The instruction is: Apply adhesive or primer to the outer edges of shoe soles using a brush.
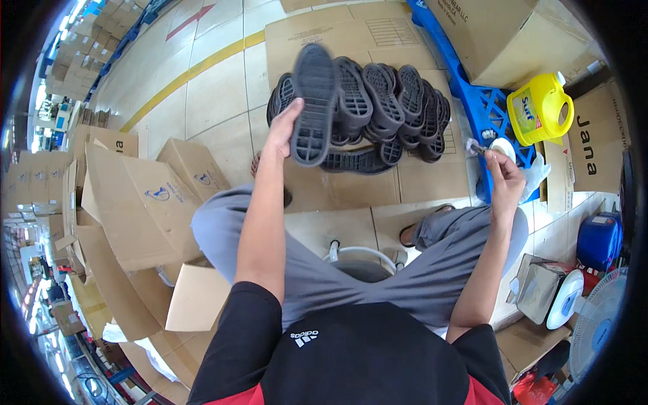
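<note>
A dark shoe sole [315,104] is held up by its edge in my left hand [283,129], fingers closed on it, with its grid of hollows showing. Beyond and beside it, several more dark soles [385,101] lie in overlapping rows on flat cardboard [418,179]. My right hand [506,183] pinches a small brush [478,148] by its thin handle; the pale tip points left. Close to those fingers is a white round container [503,148], partly hidden by the hand.
A yellow jug [541,108] stands on a blue plastic pallet [472,101] at the right, below a large carton [503,37]. Open cardboard boxes [145,202] crowd my left. A blue canister [599,241] and a fan [599,331] are at the lower right.
</note>
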{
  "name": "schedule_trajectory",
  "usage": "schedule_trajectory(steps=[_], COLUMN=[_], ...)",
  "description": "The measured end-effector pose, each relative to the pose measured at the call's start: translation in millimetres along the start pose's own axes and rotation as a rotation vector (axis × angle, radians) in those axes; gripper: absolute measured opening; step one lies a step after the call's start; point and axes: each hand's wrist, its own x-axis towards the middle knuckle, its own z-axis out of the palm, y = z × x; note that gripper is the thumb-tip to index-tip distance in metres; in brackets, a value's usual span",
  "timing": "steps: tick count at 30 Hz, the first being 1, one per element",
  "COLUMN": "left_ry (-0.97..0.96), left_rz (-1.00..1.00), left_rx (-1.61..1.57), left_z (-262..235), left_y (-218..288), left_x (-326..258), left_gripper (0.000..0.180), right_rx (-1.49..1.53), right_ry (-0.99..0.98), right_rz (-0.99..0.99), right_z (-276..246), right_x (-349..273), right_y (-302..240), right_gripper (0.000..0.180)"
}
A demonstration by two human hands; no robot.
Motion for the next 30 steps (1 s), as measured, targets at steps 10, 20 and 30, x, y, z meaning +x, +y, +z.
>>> schedule_trajectory(steps=[10, 20, 30], left_ry=[0.393, -0.071, -1.371], left_rz=[-0.069, 0.615, 0.492], left_rx=[0.551, 0.196, -0.637], left_z=[-71.3, 121.0, 214.8], left_y=[21.8, 92.1, 58.0], left_x=[139.6, -47.6, -296.5], left_gripper=[0.092, 0.059, 0.093], right_rx=[0.074, 0.289, 0.840], right_ry=[-0.103, -0.053, 0.223], right_rz=[0.076, 0.079, 0.130], right_z=[17.2, 9.6, -34.3], right_x=[-14.3, -6.1, -10.0], right_y=[-9.7, 0.7, -22.5], right_gripper=[0.015, 0.014, 0.019])
